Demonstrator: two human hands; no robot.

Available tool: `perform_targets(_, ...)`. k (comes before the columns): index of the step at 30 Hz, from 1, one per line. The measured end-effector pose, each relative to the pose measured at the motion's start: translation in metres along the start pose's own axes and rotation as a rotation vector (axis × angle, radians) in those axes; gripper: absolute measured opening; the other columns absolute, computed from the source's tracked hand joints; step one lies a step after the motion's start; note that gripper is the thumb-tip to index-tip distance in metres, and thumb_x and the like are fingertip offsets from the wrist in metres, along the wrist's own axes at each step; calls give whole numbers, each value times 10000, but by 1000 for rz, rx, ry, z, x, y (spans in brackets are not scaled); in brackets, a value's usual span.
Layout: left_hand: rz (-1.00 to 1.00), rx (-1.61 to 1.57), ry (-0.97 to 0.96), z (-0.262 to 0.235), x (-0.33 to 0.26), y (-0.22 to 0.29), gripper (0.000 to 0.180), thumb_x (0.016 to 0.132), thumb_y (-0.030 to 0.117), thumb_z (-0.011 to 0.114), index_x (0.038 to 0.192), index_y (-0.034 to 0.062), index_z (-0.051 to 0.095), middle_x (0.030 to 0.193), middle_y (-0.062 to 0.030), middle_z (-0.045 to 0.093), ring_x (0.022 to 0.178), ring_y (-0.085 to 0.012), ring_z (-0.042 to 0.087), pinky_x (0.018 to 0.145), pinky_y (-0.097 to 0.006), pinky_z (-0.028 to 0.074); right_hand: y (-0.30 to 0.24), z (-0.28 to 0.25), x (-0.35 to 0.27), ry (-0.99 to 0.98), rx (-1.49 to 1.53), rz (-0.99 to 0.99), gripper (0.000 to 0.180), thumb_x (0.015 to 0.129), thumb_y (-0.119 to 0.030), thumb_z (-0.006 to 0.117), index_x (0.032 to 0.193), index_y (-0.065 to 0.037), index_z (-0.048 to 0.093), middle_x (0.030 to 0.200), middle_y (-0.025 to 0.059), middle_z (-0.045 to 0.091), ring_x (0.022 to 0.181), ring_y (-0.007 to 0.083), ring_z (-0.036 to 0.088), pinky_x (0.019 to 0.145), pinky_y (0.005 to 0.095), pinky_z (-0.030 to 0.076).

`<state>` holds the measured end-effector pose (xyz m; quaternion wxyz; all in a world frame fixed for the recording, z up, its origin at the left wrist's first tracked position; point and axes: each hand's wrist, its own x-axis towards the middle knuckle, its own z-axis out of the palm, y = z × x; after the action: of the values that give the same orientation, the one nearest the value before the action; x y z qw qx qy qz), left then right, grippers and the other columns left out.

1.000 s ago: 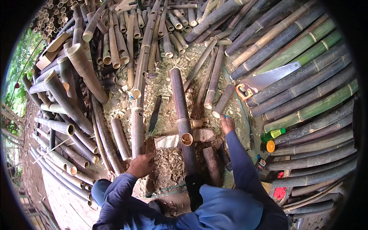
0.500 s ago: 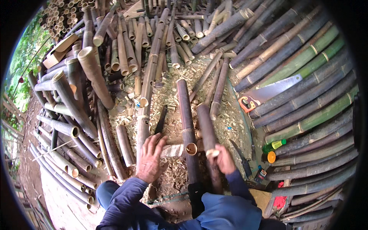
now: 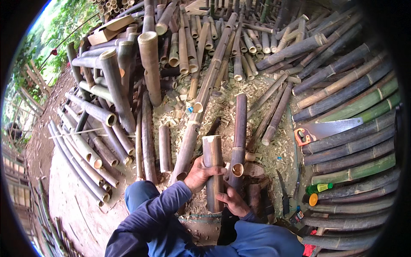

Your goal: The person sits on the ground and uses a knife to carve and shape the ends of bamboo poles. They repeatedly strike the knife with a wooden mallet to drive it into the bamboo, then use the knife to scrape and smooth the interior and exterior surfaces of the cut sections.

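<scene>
A short, brown bamboo section (image 3: 212, 154) stands roughly upright in front of me, its cut end at the top. My left hand (image 3: 198, 174) is closed around its middle, thumb across the front. Lower down, my right hand (image 3: 234, 202) grips it from the right side. Just right of the section, a dark bamboo pole (image 3: 240, 124) with a round cut opening slopes away from me. A long bamboo pole (image 3: 185, 152) runs behind my left hand. Where the section's lower end rests is hard to make out.
Wood chips (image 3: 175, 115) cover the ground. On the right, a handsaw (image 3: 332, 128) with an orange handle lies on a row of bamboo poles (image 3: 351, 150). Nearer are a knife (image 3: 283, 192) and a green bottle (image 3: 319, 188). Another short bamboo piece (image 3: 165, 147) lies left.
The bamboo section has moved left across the dark pole in my right hand. My left hand, earlier spread open over the long pole, now holds the section too. The view has turned left.
</scene>
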<state>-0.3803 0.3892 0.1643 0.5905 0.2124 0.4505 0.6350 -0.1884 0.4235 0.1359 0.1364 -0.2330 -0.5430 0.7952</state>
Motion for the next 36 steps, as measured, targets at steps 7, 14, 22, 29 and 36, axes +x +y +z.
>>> perform_targets(7,-5,-59,23,-10,7,-10,554,837,175,846,1282,-13,575,1141,-93,669,1058,-206,659,987,-392,526,-3,23,5,371,-469,-66,633,869,-292,786,1338,11,489,1125,102,605,983,202,606,836,375,517)
perform_targets(14,-95,-291,47,-17,13,9,466,898,228,779,1269,14,597,1148,-105,681,1051,-237,660,996,-439,510,-1,-7,-6,197,224,88,612,928,-313,662,1420,14,504,1257,91,615,1165,186,569,1048,332,419)
perform_targets(22,-179,29,-56,-27,9,18,627,923,272,784,1432,52,491,1337,-97,618,1252,-259,591,999,-486,529,-19,-10,7,432,-699,-286,693,931,-314,732,1442,71,466,1332,183,602,1277,277,558,1102,407,419)
perform_targets(29,-125,-217,56,-35,25,4,534,861,147,789,1329,49,549,1198,-99,658,1105,-263,648,957,-472,534,-8,-50,1,344,295,5,630,1045,-525,435,1449,-44,487,1332,147,620,1215,243,615,958,417,523)
perform_targets(36,-95,-289,80,-36,29,-1,520,887,139,766,1341,40,531,1239,-108,633,1163,-282,621,997,-504,507,3,-61,-4,210,410,101,676,1024,-616,432,1387,-51,506,1190,184,697,986,263,689,782,425,561)
